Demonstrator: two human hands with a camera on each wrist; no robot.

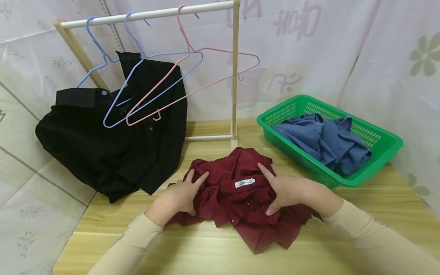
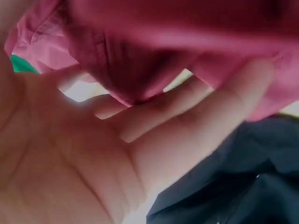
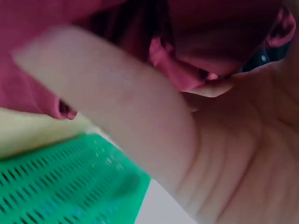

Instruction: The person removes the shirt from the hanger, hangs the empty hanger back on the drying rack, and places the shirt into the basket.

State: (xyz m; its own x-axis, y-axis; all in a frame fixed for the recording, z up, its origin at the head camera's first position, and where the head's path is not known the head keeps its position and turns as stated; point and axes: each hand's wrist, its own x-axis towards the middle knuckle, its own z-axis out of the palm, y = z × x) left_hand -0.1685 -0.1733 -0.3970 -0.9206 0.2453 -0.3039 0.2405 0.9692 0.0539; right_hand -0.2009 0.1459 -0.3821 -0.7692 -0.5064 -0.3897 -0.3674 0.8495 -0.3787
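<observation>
A dark red shirt [image 1: 223, 172] lies crumpled on the wooden table, its collar area and white neck label [image 1: 245, 183] facing up. My left hand [image 1: 182, 194] touches its left side, fingers spread. On the right side my right hand [image 1: 288, 190] rests against the cloth, thumb apart from the fingers. In the left wrist view, extended fingers [image 2: 201, 121] lie along the red fabric [image 2: 140, 70]. The right wrist view shows a straight finger [image 3: 117, 93] against the red folds [image 3: 205, 37]. Some fingertips are hidden by cloth.
Behind stands a clothes rack [image 1: 235, 76] carrying a black shirt [image 1: 103, 141] on a blue hanger [image 1: 99, 49], plus another blue hanger [image 1: 128, 78] and a pink hanger [image 1: 206, 89]. At the right, a green basket [image 1: 385, 152] holds a blue garment [image 1: 323, 137].
</observation>
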